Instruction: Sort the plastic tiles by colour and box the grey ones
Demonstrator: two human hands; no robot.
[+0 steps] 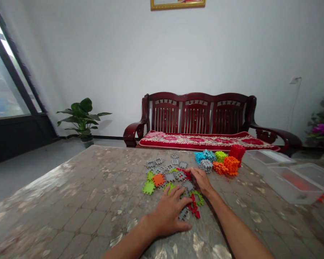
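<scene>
Seemingly sorting the toothed pieces [170, 177] at twelve o'clock, the left hand [170, 210] spreads open, gripping nothing visible, at their six, the right hand [201, 180] curls at three, hold unclear; picking calls for a fingertip pinch.

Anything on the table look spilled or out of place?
Nothing clearly stands out. Loose pieces lie jumbled around the left hand and right hand; assembled blocks sit grouped near the plastic boxes. Orange bits show beside one box; whether spilled, I can't tell.
</scene>
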